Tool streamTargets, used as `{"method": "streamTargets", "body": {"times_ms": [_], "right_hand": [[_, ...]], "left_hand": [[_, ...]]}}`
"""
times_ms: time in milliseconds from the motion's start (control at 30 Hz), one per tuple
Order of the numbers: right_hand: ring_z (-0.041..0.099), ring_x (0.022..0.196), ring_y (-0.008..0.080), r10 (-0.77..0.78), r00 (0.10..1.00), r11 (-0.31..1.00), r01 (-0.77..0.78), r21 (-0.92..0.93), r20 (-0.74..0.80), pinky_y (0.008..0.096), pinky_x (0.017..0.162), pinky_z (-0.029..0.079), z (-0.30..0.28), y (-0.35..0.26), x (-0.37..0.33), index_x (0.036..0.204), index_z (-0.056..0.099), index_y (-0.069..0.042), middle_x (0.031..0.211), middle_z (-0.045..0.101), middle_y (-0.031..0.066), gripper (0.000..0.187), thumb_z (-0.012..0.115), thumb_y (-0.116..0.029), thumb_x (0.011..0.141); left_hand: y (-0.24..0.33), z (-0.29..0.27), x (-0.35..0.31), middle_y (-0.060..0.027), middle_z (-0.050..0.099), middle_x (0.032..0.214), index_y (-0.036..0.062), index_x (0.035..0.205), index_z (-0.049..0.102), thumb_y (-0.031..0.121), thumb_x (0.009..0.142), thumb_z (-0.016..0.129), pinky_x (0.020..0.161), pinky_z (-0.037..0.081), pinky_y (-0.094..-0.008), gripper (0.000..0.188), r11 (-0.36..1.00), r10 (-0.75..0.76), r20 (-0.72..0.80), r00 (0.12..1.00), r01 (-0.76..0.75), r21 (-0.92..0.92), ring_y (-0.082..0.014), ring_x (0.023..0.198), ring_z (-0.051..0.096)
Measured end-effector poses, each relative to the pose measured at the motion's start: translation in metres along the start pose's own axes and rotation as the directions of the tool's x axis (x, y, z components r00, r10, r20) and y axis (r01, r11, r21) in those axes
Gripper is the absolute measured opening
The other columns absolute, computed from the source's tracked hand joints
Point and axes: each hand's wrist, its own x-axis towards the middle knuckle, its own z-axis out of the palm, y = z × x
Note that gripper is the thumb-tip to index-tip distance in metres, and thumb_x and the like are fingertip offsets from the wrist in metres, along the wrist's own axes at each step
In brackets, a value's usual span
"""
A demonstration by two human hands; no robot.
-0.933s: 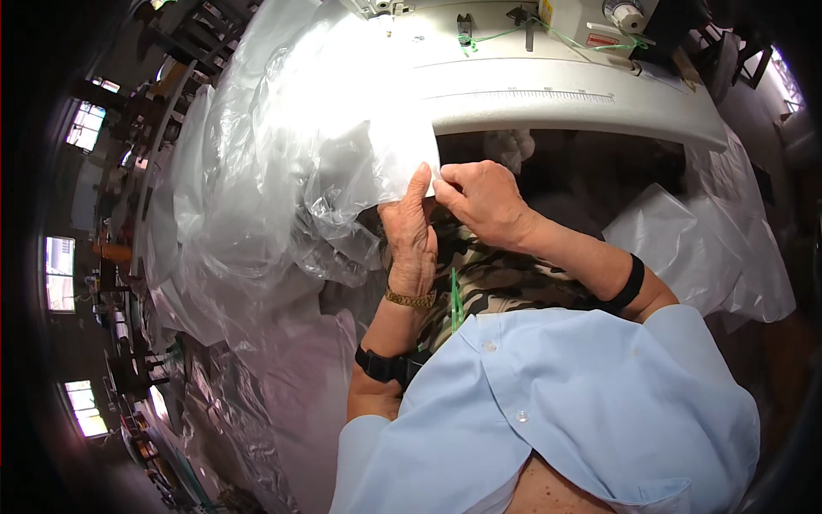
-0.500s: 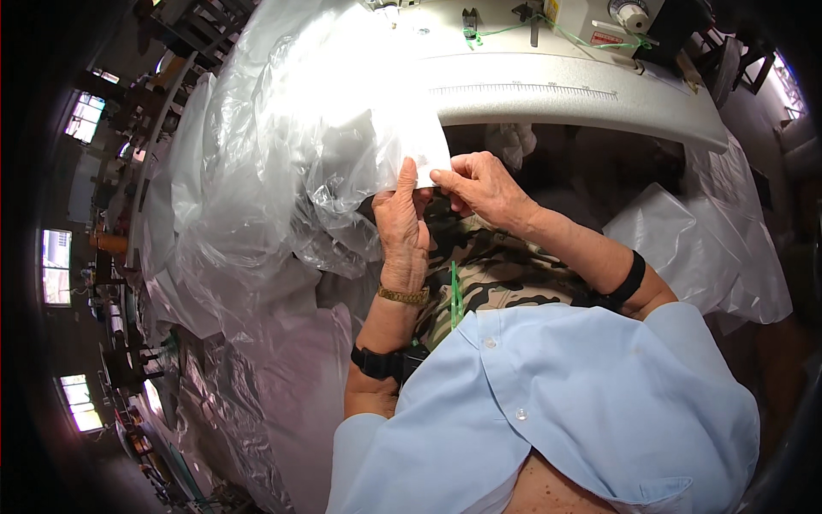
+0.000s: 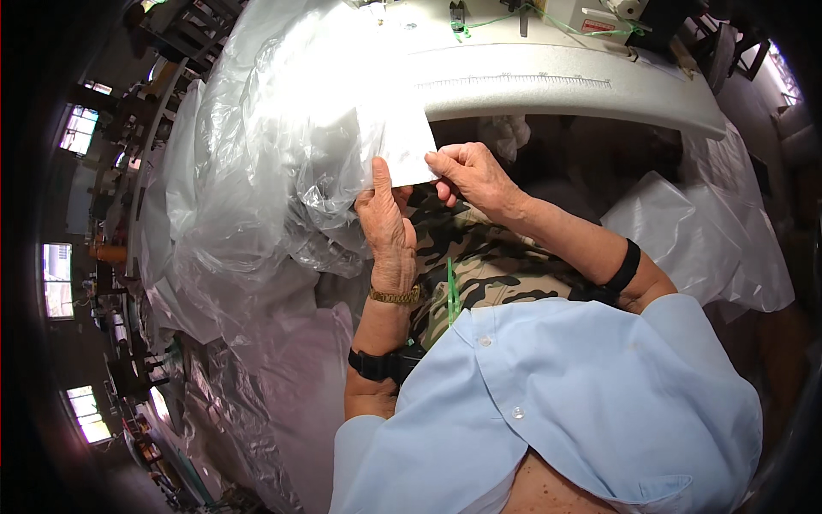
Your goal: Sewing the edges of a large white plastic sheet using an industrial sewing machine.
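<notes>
A flat white piece of sheet material [image 3: 409, 152] hangs over the front edge of the worktable; I cannot tell whether it is paper or cloth. My left hand [image 3: 388, 227] pinches its lower left corner, thumb pointing up on top and fingers hidden beneath. At its right edge my right hand [image 3: 479, 180] grips it between thumb and bent fingers. Directly left of the piece, a large crumpled heap of translucent plastic sheeting [image 3: 231, 197] spills off the table and touches the area by my left hand.
A pale worktable [image 3: 556, 103] with a printed ruler scale curves across the top. Small black thread snips [image 3: 457, 15] and a green string [image 3: 561, 24] lie on it near a white machine housing [image 3: 595, 19]. More plastic sheeting [image 3: 685, 231] hangs at right. Green strips [image 3: 452, 291] lie at my lap.
Both hands have shifted slightly left, the left one more, so the gap between them is wider. More of the white piece's lower edge shows between them.
</notes>
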Motion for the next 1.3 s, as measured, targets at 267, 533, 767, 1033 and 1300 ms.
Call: {"method": "streamTargets", "body": {"times_ms": [267, 533, 767, 1033, 1300], "right_hand": [[0.056, 0.056, 0.0049, 0.003, 1.0, 1.0, -0.003, -0.02, -0.006, 0.0195, 0.053, 0.048, -0.001, 0.001, 0.0, 0.076, 0.061, -0.004, 0.063, 0.059, 0.0001, 0.041, 0.057, -0.036, 0.101], [0.057, 0.058, 0.0055, 0.081, 0.995, 0.996, -0.083, -0.037, -0.066, 0.0202, 0.052, 0.048, 0.008, -0.009, 0.002, 0.077, 0.063, -0.002, 0.063, 0.06, 0.0012, 0.041, 0.061, -0.037, 0.098], [0.055, 0.057, 0.0052, 0.048, 0.999, 0.999, -0.048, 0.021, 0.001, 0.0202, 0.051, 0.046, 0.006, 0.001, 0.008, 0.078, 0.064, -0.001, 0.064, 0.058, 0.0006, 0.039, 0.064, -0.035, 0.097], [0.055, 0.057, 0.0059, 0.045, 0.999, 0.999, -0.045, 0.025, 0.015, 0.0207, 0.052, 0.046, 0.007, -0.001, 0.006, 0.08, 0.064, 0.0, 0.064, 0.059, 0.0018, 0.038, 0.064, -0.035, 0.097], [0.056, 0.058, 0.0061, 0.068, 0.998, 0.997, -0.067, 0.029, -0.008, 0.0203, 0.053, 0.046, 0.005, 0.002, 0.008, 0.08, 0.065, -0.002, 0.066, 0.061, 0.002, 0.033, 0.064, -0.03, 0.097]], "left_hand": [[0.003, -0.002, -0.007, -0.0009, 0.064, 0.078, 0.0017, 0.096, 0.066, 0.043, 0.1, 0.055, 0.059, 0.043, -0.0224, 0.043, 0.966, 0.175, 0.019, 0.984, -0.175, 0.192, -0.0076, 0.065, 0.053], [-0.001, 0.0, -0.007, -0.0002, 0.062, 0.075, -0.0001, 0.094, 0.066, 0.047, 0.101, 0.051, 0.057, 0.039, -0.0228, 0.05, 0.916, 0.299, 0.029, 0.954, -0.295, 0.271, -0.007, 0.063, 0.049], [-0.001, -0.008, -0.002, -0.0004, 0.061, 0.075, 0.0004, 0.095, 0.065, 0.047, 0.103, 0.048, 0.057, 0.039, -0.023, 0.05, 0.929, 0.287, -0.005, 0.958, -0.277, 0.245, -0.007, 0.063, 0.049], [0.004, -0.014, -0.003, 0.0002, 0.058, 0.074, 0.0012, 0.092, 0.064, 0.04, 0.105, 0.046, 0.056, 0.037, -0.0237, 0.045, 0.897, 0.332, 0.006, 0.943, -0.318, 0.308, -0.0075, 0.064, 0.047], [0.016, -0.027, -0.008, 0.0027, 0.047, 0.054, 0.0007, 0.065, 0.06, 0.039, 0.098, 0.062, 0.045, 0.029, -0.0234, 0.051, 0.858, 0.369, -0.117, 0.922, -0.289, 0.425, -0.0054, 0.048, 0.038]]}}
